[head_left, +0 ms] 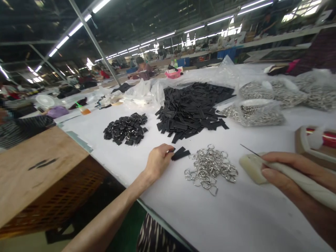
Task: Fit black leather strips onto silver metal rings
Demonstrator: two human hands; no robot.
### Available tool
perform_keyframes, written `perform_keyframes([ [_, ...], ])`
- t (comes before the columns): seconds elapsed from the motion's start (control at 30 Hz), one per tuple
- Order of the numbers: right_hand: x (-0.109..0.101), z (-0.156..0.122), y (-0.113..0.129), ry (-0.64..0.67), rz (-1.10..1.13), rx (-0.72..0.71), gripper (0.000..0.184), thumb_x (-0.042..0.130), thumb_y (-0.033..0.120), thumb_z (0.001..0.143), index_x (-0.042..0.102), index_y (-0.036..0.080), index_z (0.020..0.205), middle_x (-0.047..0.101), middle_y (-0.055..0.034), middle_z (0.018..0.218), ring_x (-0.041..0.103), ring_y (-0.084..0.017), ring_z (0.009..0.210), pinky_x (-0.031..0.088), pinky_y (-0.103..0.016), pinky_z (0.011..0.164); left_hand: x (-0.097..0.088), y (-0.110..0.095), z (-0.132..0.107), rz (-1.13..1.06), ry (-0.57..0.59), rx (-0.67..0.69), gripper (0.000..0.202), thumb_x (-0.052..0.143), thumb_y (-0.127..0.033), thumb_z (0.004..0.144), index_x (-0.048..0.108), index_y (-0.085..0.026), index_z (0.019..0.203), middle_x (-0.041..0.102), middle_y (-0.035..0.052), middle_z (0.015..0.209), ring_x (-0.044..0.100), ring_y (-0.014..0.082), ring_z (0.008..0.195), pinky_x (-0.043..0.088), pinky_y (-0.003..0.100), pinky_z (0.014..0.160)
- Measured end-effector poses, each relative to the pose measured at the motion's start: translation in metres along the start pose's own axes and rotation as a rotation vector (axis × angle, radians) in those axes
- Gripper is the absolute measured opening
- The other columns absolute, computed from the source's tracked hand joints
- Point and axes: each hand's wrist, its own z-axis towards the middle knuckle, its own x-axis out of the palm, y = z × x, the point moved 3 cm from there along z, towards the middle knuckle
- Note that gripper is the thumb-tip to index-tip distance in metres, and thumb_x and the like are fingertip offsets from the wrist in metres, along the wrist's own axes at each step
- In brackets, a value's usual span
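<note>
My left hand (pixel 159 159) is closed in a pinch at the end of a few short black fabric strips (pixel 181 153) on the white table; its fingertips are partly hidden. Close by on the right lies a loose heap of silver D-rings (pixel 211 166). My right hand (pixel 294 178) grips a pointed tool with a white handle (pixel 301 180), its thin dark tip aimed up and left. Beneath that tip sits a cream-coloured block (pixel 253 168). Farther back spreads a big pile of black strips (pixel 191 108), and left of it a smaller pile of black folded tabs with metal rings (pixel 126 128).
Clear bags of metal rings (pixel 254 112) stand at the back right, near a box with a red spool (pixel 328 138). Crumpled plastic (pixel 144 92) lies behind the piles. To the left is a wooden board (pixel 39 168) over an orange crate. Other people sit at tables beyond.
</note>
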Motion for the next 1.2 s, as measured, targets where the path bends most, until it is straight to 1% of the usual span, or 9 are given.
perform_keyframes([
  [0.07,0.001,0.0,-0.002,0.057,0.066,0.034,0.022,0.058,0.048,0.072,0.059,0.033,0.087,0.067,-0.0017,0.081,0.06,-0.02,0.068,0.046,-0.031,0.056,0.006,-0.008,0.005,0.218,0.065,0.053,0.019,0.05,-0.026,0.078,0.063,-0.023,0.091,0.062,0.0045,0.096,0.057,0.0192,0.08,0.043,0.03,0.072],
  [0.23,-0.003,0.001,-0.009,0.051,0.12,0.094,0.02,0.059,0.046,0.075,0.06,0.03,0.087,0.066,-0.0012,0.077,0.059,-0.017,0.063,0.045,-0.027,0.051,0.007,-0.008,0.015,0.355,0.117,-0.016,0.03,0.047,-0.036,0.079,0.06,-0.017,0.097,0.057,0.0113,0.099,0.058,0.0256,0.079,0.043,0.036,0.068],
  [0.43,-0.007,0.007,-0.014,0.083,0.114,0.089,0.018,0.051,0.04,0.082,0.057,0.026,0.091,0.056,0.0022,0.054,0.054,-0.014,0.049,0.04,-0.025,0.049,0.0,-0.007,0.015,0.349,0.212,-0.005,0.029,0.042,-0.032,0.078,0.059,-0.015,0.095,0.059,0.0103,0.099,0.058,0.0236,0.082,0.043,0.033,0.073],
  [0.57,-0.017,0.016,-0.022,0.117,0.081,0.138,0.018,0.045,0.037,0.086,0.055,0.023,0.094,0.056,0.0026,0.057,0.05,-0.012,0.045,0.038,-0.025,0.047,-0.004,0.003,0.023,0.347,0.241,-0.028,0.034,0.041,-0.029,0.075,0.058,-0.017,0.102,0.061,0.0094,0.106,0.059,0.0251,0.084,0.043,0.034,0.075],
  [0.73,-0.022,0.019,-0.021,0.181,0.263,0.205,0.017,0.046,0.035,0.086,0.053,0.021,0.085,0.053,0.0039,0.056,0.044,-0.009,0.04,0.034,-0.021,0.041,-0.008,0.004,0.028,0.344,0.26,-0.052,0.028,0.046,-0.033,0.068,0.062,-0.02,0.088,0.066,0.0086,0.09,0.06,0.0273,0.078,0.044,0.034,0.067],
  [0.87,0.002,0.007,-0.008,0.278,0.267,0.093,0.009,0.047,0.029,0.085,0.051,0.021,0.083,0.054,0.0028,0.061,0.045,-0.01,0.049,0.035,-0.021,0.047,-0.01,0.001,0.028,0.266,0.31,-0.089,0.023,0.05,-0.033,0.063,0.059,-0.02,0.079,0.064,0.0047,0.076,0.058,0.0226,0.067,0.043,0.03,0.06],
  [1.0,0.046,-0.011,0.005,0.434,-0.03,-0.274,0.011,0.043,0.015,0.085,0.054,0.018,0.084,0.057,-0.0037,0.071,0.05,-0.017,0.068,0.038,-0.027,0.061,-0.007,0.0,0.021,0.28,0.34,-0.112,0.023,0.047,-0.03,0.064,0.056,-0.019,0.082,0.062,0.003,0.074,0.058,0.0207,0.066,0.042,0.027,0.057],
  [1.07,0.064,-0.017,0.006,0.459,-0.171,-0.414,0.019,0.038,0.008,0.084,0.055,0.016,0.084,0.058,-0.0071,0.076,0.05,-0.019,0.075,0.037,-0.031,0.067,-0.006,-0.004,0.016,0.377,0.322,-0.075,0.025,0.043,-0.027,0.067,0.056,-0.018,0.086,0.062,0.0056,0.081,0.059,0.0227,0.072,0.042,0.029,0.061],
  [1.2,0.078,-0.019,0.004,0.476,-0.236,-0.469,0.024,0.034,0.004,0.084,0.056,0.014,0.086,0.058,-0.0093,0.079,0.049,-0.021,0.082,0.036,-0.032,0.07,0.0,-0.016,0.004,0.628,0.287,0.051,0.03,0.032,-0.02,0.074,0.058,-0.016,0.089,0.059,0.0111,0.092,0.058,0.028,0.083,0.042,0.035,0.065],
])
